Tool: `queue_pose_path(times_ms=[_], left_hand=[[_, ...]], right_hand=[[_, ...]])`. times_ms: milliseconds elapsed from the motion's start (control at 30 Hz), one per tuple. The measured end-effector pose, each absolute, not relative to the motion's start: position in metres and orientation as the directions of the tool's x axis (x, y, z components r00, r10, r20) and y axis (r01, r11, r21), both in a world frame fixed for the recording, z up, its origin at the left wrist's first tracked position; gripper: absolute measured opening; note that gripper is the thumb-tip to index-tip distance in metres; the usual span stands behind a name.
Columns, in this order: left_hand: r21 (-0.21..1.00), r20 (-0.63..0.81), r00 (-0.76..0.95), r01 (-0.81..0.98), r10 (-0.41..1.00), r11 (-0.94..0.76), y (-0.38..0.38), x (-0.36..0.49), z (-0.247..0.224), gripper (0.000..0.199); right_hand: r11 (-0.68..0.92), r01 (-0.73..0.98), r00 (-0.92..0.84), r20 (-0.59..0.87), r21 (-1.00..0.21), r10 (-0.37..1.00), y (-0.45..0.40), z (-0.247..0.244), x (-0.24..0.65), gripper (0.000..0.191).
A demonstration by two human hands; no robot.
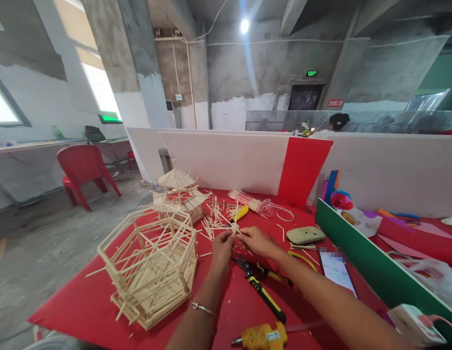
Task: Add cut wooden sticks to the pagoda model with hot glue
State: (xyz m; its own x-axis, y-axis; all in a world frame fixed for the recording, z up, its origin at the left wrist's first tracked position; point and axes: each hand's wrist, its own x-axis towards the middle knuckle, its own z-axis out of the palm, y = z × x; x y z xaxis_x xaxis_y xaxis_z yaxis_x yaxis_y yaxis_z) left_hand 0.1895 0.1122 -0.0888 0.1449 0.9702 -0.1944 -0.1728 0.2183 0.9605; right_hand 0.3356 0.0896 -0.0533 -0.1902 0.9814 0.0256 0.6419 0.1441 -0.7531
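Both hands meet over the middle of the red table. My left hand [223, 245] pinches a small joined piece of thin wooden sticks [235, 224] from the left, its sticks fanning upward and outward. From the right, my right hand [255, 240] has its fingertips closed on the same piece. To the left stands an open, many-sided stick frame [149, 262] with a slatted floor. Behind it rises a stick pavilion model [179, 192] with a pointed roof. Black-and-yellow pliers [260, 291] lie just below my hands, and a yellow glue gun [264, 336] rests near the front edge.
Loose sticks [213, 218] and a yellow-handled cutter [240, 214] lie beyond my hands, with a bagged stick bundle [250, 201] behind. On the right are a beige case [305, 235], a phone [337, 270], a green divider [386, 272] and a white power strip [415, 323]. White panels [226, 158] close off the back.
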Motion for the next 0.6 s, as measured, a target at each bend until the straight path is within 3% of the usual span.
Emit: queue_pose_path(times_ms=[133,367,500,600], left_hand=[[0.951,-0.199,0.170,-0.204,0.965,0.232,0.109,0.190,-0.081,0.062],[0.956,-0.258,0.240,-0.075,0.936,0.283,0.111,0.195,-0.083,0.062],[0.984,-0.176,0.219,0.035,0.960,0.172,0.110,0.203,-0.086,0.061],[0.988,-0.045,0.174,0.151,0.984,0.019,0.102,0.205,-0.085,0.050]], right_hand=[[0.178,0.674,-0.188,0.066,-0.717,0.980,0.083,-0.051,0.329,0.042],[0.183,0.776,-0.183,0.062,-0.604,0.981,0.078,-0.054,0.347,0.033],[0.177,0.807,-0.172,0.062,-0.563,0.983,0.078,-0.054,0.353,0.033],[0.128,0.839,-0.090,0.096,-0.529,0.991,0.079,-0.052,0.351,0.034]])
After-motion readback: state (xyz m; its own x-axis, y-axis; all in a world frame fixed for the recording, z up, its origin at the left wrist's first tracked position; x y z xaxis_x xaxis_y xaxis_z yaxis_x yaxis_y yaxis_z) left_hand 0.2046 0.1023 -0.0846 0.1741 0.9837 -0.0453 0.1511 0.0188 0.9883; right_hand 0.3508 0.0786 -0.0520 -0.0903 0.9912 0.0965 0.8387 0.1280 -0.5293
